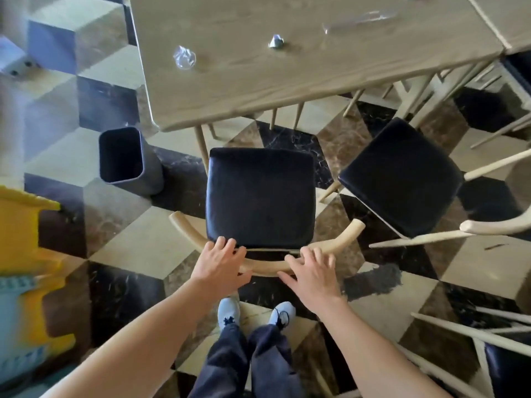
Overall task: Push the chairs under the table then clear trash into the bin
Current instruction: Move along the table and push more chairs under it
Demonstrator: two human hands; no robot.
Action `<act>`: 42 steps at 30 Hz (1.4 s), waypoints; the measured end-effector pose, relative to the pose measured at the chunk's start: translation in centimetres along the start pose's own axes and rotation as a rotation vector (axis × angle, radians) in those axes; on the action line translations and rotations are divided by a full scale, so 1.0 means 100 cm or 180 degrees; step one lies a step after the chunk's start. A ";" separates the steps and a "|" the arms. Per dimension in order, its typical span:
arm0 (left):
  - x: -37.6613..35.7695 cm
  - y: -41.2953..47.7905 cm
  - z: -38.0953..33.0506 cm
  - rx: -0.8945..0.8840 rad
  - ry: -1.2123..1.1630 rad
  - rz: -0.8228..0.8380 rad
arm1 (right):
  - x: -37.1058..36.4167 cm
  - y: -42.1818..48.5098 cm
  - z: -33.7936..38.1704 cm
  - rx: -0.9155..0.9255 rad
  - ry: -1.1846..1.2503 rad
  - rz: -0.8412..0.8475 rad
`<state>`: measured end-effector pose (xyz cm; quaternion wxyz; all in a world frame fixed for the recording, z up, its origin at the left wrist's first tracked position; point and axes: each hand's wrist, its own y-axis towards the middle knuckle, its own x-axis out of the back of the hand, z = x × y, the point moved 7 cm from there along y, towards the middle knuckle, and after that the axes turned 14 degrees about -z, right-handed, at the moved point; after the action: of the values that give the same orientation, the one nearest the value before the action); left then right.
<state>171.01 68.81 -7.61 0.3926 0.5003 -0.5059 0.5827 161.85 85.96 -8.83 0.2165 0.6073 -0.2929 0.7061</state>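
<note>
A chair (260, 196) with a dark seat cushion and a curved pale wooden backrest stands in front of me, pulled out from the wooden table (287, 81). My left hand (219, 264) and my right hand (311, 272) both rest on the curved backrest, fingers spread over the rail. A second dark-seated chair (402, 179) stands angled to the right, also out from the table. On the tabletop lie a crumpled clear wrapper (184, 57), a small crumpled foil ball (276, 42) and a clear plastic sheet (359, 23). A grey bin (126, 159) stands open on the floor, left of the chair.
A yellow floor sign (26, 254) stands at the left edge. More pale chair frames (474, 340) crowd the lower right, and another table (511, 18) adjoins at the top right. The floor is patterned in dark and cream tiles. My shoes (255, 313) stand just behind the chair.
</note>
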 end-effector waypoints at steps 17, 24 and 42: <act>-0.046 0.019 0.020 -0.0946 -0.0248 -0.1413 | -0.029 0.023 -0.014 0.1079 -0.0137 -0.0715; -0.043 0.044 0.024 -0.0961 -0.0318 -0.1519 | -0.026 0.051 -0.032 0.1176 -0.0176 -0.0679; -0.030 0.102 0.026 -0.1082 -0.0486 -0.1077 | -0.011 0.121 -0.068 0.1739 0.0367 -0.1039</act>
<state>162.28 64.59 -12.60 0.5237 0.5472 -0.5339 0.3758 149.10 81.74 -12.38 0.1721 0.6409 0.0215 0.7478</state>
